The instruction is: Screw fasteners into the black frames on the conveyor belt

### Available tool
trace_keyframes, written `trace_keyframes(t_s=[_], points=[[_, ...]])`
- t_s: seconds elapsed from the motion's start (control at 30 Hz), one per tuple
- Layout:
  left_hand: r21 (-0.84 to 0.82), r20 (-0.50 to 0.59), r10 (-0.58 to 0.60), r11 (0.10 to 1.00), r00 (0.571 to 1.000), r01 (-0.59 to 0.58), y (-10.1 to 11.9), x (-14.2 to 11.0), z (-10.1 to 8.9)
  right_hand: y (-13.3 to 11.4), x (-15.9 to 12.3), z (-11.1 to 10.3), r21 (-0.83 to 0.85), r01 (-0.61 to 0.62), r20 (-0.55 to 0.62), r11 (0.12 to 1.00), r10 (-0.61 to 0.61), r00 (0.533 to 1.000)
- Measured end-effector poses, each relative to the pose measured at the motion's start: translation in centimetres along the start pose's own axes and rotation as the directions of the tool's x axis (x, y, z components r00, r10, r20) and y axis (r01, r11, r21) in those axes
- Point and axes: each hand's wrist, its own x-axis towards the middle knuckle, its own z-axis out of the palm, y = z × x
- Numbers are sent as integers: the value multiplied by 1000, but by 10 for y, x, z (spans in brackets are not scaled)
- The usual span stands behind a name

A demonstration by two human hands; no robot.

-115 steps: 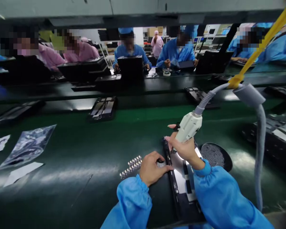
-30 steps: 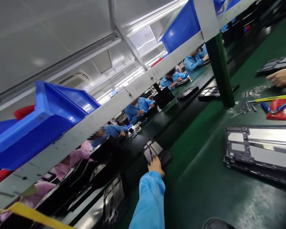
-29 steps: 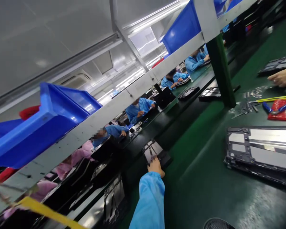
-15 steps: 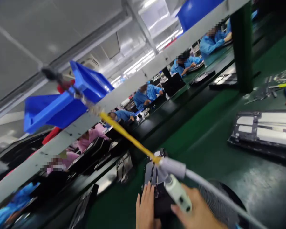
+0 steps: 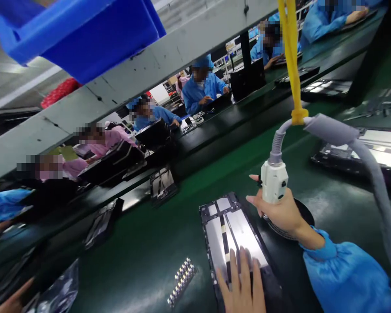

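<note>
My left hand (image 5: 243, 287) lies with fingers stretched over the lower part of an opened tablet (image 5: 247, 232), whose silvery battery panels and black frame face up. To the right of the tablet, my right hand (image 5: 285, 213) is wrapped round a white electric screwdriver (image 5: 273, 184). Its grey cable (image 5: 376, 174) bends over the top and is tied to a yellow strap (image 5: 291, 61). Below the right hand is a dark round ridged dish (image 5: 305, 212), partly covered by the hand. The screwdriver's tip is hidden.
Small metal parts in rows (image 5: 181, 282) lie left of the tablet. Another opened device (image 5: 378, 152) sits at the right. A clear plastic bag (image 5: 60, 287) and another person's hand (image 5: 18, 300) are at lower left. A grey beam (image 5: 195, 39) carries a blue bin (image 5: 94, 39).
The view has tilted down and shifted. My right hand has carried the screwdriver from above the tablet to the right, over the round dish. My left hand stays on the tablet.
</note>
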Motion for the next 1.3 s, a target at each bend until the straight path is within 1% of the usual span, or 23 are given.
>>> trace_keyframes(t_s=[0.1,0.17,0.23,0.3,0.37,0.43,0.5,0.53,0.57,0.6,0.63,0.67,0.7,0.73,0.77,0.8,0.83,0.87,0.93,1.0,1.1,1.2,1.3], points=[[-127,125,41,992,991,-25,15,28,-10,-1,8,-15,-25,53,-22,998,-54,998],[-223,151,98,973,984,-62,22,38,-13,0,15,-27,-23,83,-65,996,-84,994],[-277,132,124,957,983,-83,29,41,-11,5,21,-35,15,82,-95,997,-80,992],[-305,119,125,949,985,-84,37,38,-4,12,25,-38,57,57,-99,997,-51,994],[-314,123,104,947,987,-61,46,34,2,19,27,-35,67,37,-97,997,-30,995],[-322,143,77,947,987,-27,48,30,3,23,28,-30,55,29,-101,998,-23,995],[-346,165,65,938,984,-4,41,31,-3,26,29,-25,32,27,-98,999,-24,995],[-359,166,49,933,985,14,33,33,-8,27,29,-23,19,28,-95,999,-26,995],[-367,156,7,929,988,52,23,36,-13,28,29,-21,6,29,-91,1000,-28,995],[-372,138,-69,921,988,116,12,41,-18,29,29,-20,-8,31,-87,999,-32,996],[-377,116,-179,902,977,210,0,46,-21,30,30,-19,-19,32,-83,999,-34,996],[-388,100,-307,864,947,321,-12,51,-23,31,30,-18,-28,31,-79,999,-33,996],[-408,99,-425,807,900,426,-23,55,-22,32,30,-18,-34,30,-75,999,-33,997],[-437,115,-513,743,851,507,-32,58,-20,33,30,-17,-40,32,-71,999,-34,997],[-469,142,-564,686,814,557,-39,59,-16,34,31,-17,-45,37,-69,998,-40,997],[-499,170,-586,642,792,582,-44,59,-11,35,31,-16,-51,44,-67,998,-47,997],[-524,192,-590,615,785,590,-46,57,-5,36,31,-16,-59,48,-65,997,-52,997],[-544,202,-584,601,786,586,-47,54,0,37,31,-16,-65,47,-66,997,-51,997],[-561,197,-579,595,791,575,-46,47,8,38,31,-15,-70,30,-69,997,-35,997],[-560,182,-583,600,792,571,-43,42,11,39,31,-14,-68,13,-75,998,-18,997],[-568,177,-585,597,792,567,-42,42,11,40,31,-14,-81,24,-76,996,-30,997],[-581,176,-576,594,798,557,-43,42,6,41,30,-14,-119,50,-58,992,-57,997],[-585,107,-612,599,783,547,-48,31,-4,41,28,-15,-136,60,-33,989,-65,997]])
